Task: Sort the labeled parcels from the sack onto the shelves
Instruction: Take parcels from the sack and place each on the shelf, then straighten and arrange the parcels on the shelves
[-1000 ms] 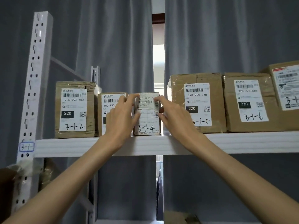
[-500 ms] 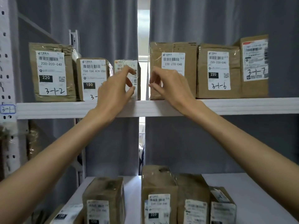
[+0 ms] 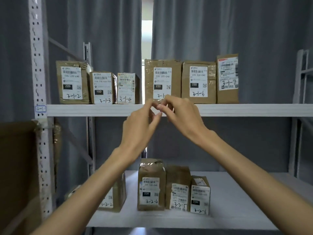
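My left hand (image 3: 140, 128) hung free in front of the upper shelf (image 3: 94, 110), fingers loosely bent and holding nothing. Up and to its left stood the parcels marked 3-1-2 (image 3: 72, 82), 3-1-3 (image 3: 102, 88) and 3-1-4 (image 3: 127, 88), upright on that shelf, side by side. My right hand (image 3: 183, 118), just beside the left, was likewise empty, fingers loosely curled. Above it stood 3-1-6 (image 3: 198, 81) and 3-1-7 (image 3: 227, 78).
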